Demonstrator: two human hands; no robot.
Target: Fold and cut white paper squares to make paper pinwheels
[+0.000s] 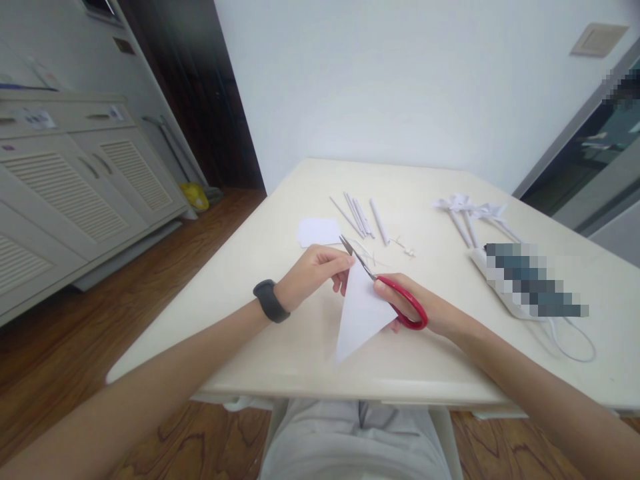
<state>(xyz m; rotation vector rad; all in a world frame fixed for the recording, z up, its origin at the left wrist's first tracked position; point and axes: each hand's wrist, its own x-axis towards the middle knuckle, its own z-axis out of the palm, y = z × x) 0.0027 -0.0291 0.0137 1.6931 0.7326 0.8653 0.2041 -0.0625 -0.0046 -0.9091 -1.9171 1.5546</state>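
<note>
My left hand [325, 267] pinches the upper tip of a white triangular piece of paper [363, 310] that hangs over the near part of the table. In my right hand [400, 293] is a pair of scissors [407, 307] with red handles. Their metal blades are parted and lie around the paper's upper corner, close to my left fingertips. Some right-hand fingers are hidden behind the paper and the handles. Just beyond the hands lie several rolled white paper tubes [359, 217] and a stack of white paper [319, 231].
Thin paper scraps [367, 252] and a small whitish bit [409, 253] lie past the scissors. To the right are paper flowers [467, 208] on rolled stems and a blurred-out item [530, 283] with a white cord [583, 360]. A wall backs the white table [240, 267].
</note>
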